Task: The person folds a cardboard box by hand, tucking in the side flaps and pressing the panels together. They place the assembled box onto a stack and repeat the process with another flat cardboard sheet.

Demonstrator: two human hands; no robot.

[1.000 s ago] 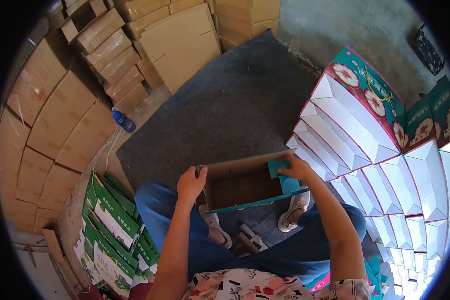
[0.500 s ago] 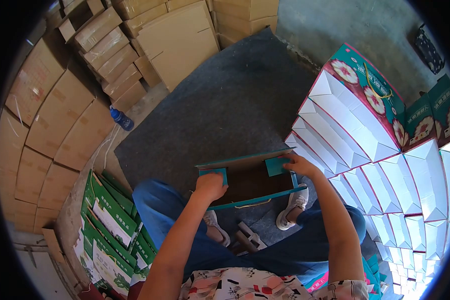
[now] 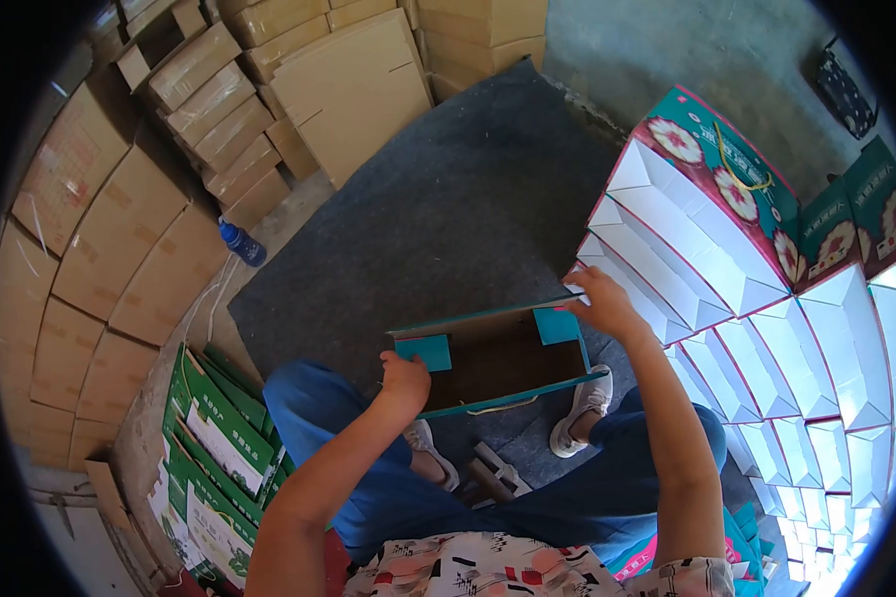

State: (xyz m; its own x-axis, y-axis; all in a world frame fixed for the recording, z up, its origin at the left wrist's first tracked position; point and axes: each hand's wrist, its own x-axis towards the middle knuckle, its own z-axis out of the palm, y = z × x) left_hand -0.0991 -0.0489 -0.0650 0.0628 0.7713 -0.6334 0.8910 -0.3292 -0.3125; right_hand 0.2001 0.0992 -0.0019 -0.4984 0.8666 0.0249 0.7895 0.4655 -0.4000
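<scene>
An open-topped teal gift box (image 3: 503, 400) with a brown inside stands on the floor between my feet, its long far flap raised. Two small teal end flaps are folded inward at its left and right. At the box's left end, my left hand (image 3: 405, 383) is closed on the edge, with the fingers bent over the side. My right hand (image 3: 605, 301) is at the far right corner, fingers apart and thumb close to the end of the far flap. A thin cord handle (image 3: 501, 404) hangs on the near side.
White-bottomed gift boxes (image 3: 707, 244) are stacked at right. Brown cartons (image 3: 119, 254) line the left and back. Green printed bags (image 3: 214, 468) lie at lower left, near a blue bottle (image 3: 242, 244). A grey object (image 3: 498, 470) lies between my feet.
My left hand has shifted left from the inner left flap to the box's outer edge. My right hand has risen from the right flap to the far corner. The box has hardly moved.
</scene>
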